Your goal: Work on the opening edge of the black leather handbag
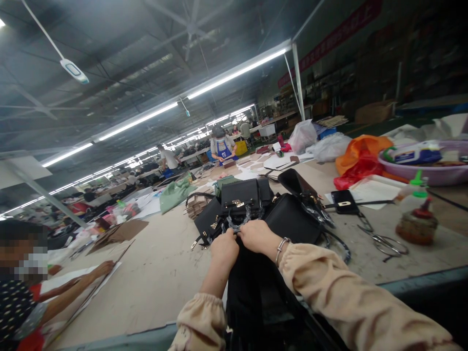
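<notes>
My left hand and my right hand are close together over the front of the table, fingers closed in a pinch. Between the fingertips shows a narrow black piece, whose kind I cannot make out. Right behind them stands a black handbag with a gold clasp. Its wrapped handle comes down to my fingers. More black handbags lie around it, one on the right and one on the left. Dark black material hangs below my hands, partly hidden by my forearms.
To the right lie a phone, scissors, a brown glue bottle and a purple basin. Stacked brown pieces and green cloth lie beyond the bags. A co-worker's hand rests on sheets at left; another person stands across the table.
</notes>
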`<action>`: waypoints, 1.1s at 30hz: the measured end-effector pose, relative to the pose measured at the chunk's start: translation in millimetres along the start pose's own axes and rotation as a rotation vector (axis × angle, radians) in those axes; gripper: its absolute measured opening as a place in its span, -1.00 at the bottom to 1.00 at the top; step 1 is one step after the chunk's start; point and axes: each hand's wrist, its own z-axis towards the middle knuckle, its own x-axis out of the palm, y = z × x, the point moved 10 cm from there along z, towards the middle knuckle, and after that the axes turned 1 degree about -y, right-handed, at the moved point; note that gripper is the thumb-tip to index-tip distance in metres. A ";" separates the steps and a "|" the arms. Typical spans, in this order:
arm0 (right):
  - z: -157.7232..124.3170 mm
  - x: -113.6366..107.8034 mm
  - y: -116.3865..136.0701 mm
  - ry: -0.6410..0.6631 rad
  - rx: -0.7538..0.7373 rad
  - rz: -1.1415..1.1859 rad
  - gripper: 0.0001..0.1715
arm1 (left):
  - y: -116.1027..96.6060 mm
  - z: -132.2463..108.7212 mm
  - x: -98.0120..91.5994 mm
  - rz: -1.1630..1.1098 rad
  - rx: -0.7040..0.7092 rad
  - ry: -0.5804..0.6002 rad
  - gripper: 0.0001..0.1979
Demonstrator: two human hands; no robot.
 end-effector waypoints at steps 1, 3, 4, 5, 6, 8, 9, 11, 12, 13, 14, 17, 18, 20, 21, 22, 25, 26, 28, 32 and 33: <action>0.8 0.9 -0.1 0.003 0.004 0.000 -0.60 | 0.2 0.6 0.5 0.001 0.001 -0.002 -0.75; 2.4 2.7 0.0 0.007 0.015 0.003 -0.61 | 0.9 1.8 2.1 0.001 0.002 -0.003 -0.76; 3.2 3.4 0.4 0.007 0.020 0.006 -0.62 | 1.3 2.4 2.8 0.000 0.004 -0.003 -0.76; 3.9 4.1 0.9 0.007 0.026 0.009 -0.62 | 1.7 2.9 3.4 -0.001 0.007 -0.004 -0.75; 4.6 4.5 1.6 0.007 0.032 0.012 -0.62 | 2.1 3.5 3.9 -0.001 0.010 -0.005 -0.75; 5.7 4.9 3.6 0.010 0.041 0.020 -0.63 | 3.3 4.3 4.4 -0.001 0.014 -0.010 -0.75; 6.3 5.0 4.9 0.015 0.044 0.024 -0.63 | 4.1 4.6 4.4 -0.001 0.015 -0.013 -0.75; 7.3 5.4 7.6 0.027 0.046 0.033 -0.64 | 5.8 4.8 4.4 0.000 0.015 -0.014 -0.76; 7.7 5.7 8.6 0.032 0.046 0.037 -0.65 | 6.6 4.7 4.2 0.000 0.013 -0.014 -0.76; 8.1 5.9 9.1 0.036 0.045 0.041 -0.65 | 7.2 4.4 4.0 0.000 0.012 -0.013 -0.77; 8.3 6.2 9.1 0.039 0.044 0.044 -0.65 | 7.5 4.0 3.6 0.000 0.011 -0.013 -0.77; 7.3 7.7 5.1 0.044 0.031 0.057 -0.64 | 7.5 2.6 2.5 -0.001 0.005 -0.014 -0.77; 6.1 8.2 2.1 0.047 0.028 0.062 -0.64 | 7.2 2.3 2.3 -0.002 0.004 -0.014 -0.78; 2.6 8.7 -6.0 0.053 0.029 0.073 -0.65 | 7.3 2.1 2.5 -0.006 0.000 -0.012 -0.78; 0.4 8.4 -10.9 0.054 0.034 0.078 -0.65 | 7.9 2.3 2.7 -0.008 -0.003 -0.011 -0.78; -1.9 7.8 -15.9 0.054 0.044 0.081 -0.64 | 9.0 2.5 3.0 -0.010 -0.007 -0.011 -0.78; -7.8 4.9 -28.9 0.041 0.082 0.083 -0.64 | 15.3 3.0 3.6 -0.014 -0.024 -0.012 -0.78; -9.2 3.8 -31.5 0.035 0.092 0.081 -0.63 | 17.6 3.1 3.7 -0.014 -0.029 -0.014 -0.78; -10.8 1.9 -33.2 0.023 0.099 0.079 -0.61 | 21.8 3.0 4.1 -0.014 -0.036 -0.016 -0.78; -9.6 -2.4 -28.2 -0.010 0.081 0.063 -0.61 | 25.7 2.6 4.6 -0.014 -0.045 -0.019 -0.78; -8.7 -3.3 -26.8 -0.016 0.078 0.055 -0.61 | 25.6 2.6 4.7 -0.015 -0.046 -0.019 -0.78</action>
